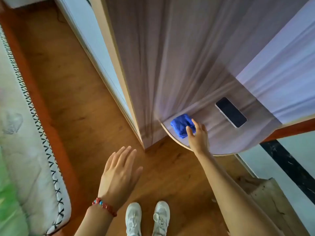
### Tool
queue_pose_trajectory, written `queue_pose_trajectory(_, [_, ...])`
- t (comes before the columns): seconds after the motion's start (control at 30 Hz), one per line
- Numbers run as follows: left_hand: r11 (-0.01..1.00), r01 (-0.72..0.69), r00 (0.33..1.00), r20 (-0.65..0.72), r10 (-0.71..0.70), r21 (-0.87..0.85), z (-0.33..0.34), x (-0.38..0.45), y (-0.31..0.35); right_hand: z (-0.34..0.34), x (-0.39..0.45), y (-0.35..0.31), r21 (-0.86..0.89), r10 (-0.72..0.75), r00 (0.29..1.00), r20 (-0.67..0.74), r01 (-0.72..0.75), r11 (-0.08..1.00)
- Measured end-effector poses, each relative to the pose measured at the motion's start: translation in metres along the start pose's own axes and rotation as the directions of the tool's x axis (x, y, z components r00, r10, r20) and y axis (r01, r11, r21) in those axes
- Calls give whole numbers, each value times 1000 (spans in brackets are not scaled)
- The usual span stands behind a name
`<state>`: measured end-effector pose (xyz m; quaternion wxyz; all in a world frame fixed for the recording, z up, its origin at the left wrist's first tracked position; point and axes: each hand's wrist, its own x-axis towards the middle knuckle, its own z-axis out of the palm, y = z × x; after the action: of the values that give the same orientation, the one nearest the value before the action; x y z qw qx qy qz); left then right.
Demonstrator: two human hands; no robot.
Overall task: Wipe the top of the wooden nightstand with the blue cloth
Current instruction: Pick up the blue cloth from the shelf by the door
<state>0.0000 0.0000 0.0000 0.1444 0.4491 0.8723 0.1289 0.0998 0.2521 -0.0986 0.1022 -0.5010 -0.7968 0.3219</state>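
Bedroom corner, wood floor point(71, 92), grey-brown panelled wall behind. Nightstand point(226, 142) has a rounded wooden top with a pale rim; mattress point(25, 150) with black cross-stitching runs down the left side.

Blue cloth point(182, 125) sits bunched in a lump at the back left corner of the nightstand top, close to the wall. Phone point(231, 112), dark screen up, lies further right along the back edge, apart from the cloth.

Right hand point(198, 135) reaches over the front rim, fingers point(189, 131) spread and straight, tips at or just touching the cloth's near side. Not yet curled round it. Left hand point(119, 171) hangs over the floor, flat and relaxed, holding nothing; red bead bracelet point(104, 206) on that wrist. White shoes point(147, 218) below.

Step, as judged: the pick-up, before any wiping. Next move calls for closing the fingers on the cloth, pressing it flat and sweeping across the top. The phone stands in the path; it would need lifting or wiping round.

Writing: none readable. No logo shows on the phone, cloth or shoes.
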Motion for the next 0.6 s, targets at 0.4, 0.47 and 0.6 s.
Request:
queue_pose_trajectory(0.4, [998, 37, 999, 14, -38, 46, 45, -18, -24, 44, 10, 8, 55, 114, 991, -71, -111, 992])
queue_pose_trajectory(0.47, [998, 48, 998, 35, -49, 39, 47, -22, -27, 44, 11, 4, 141, 131, 989, -71, -120, 983])
queue_pose_trajectory(0.6, [997, 64, 995, 72, -67, 43, 44, -27, -30, 39, 8, -2, 292, 164, 983, -82, -134, 947])
